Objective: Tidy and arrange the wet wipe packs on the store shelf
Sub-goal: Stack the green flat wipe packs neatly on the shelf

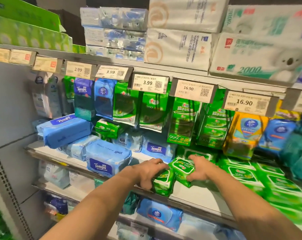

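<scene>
Both forearms reach in; the left hand (149,172) curls its fingers over one green wipe pack (162,183), the right hand (201,168) grips a second green pack (182,168), touching the first, on the shelf (195,194) lip. Soft, slippery film probably suits gripping the ends. Beyond lie blue Tempo packs (106,159).

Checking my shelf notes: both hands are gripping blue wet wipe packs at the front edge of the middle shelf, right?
Not quite: the head view shows the left hand and right hand gripping green plastic wet wipe packs, not blue ones, at the front edge of the grey metal middle shelf.
</scene>
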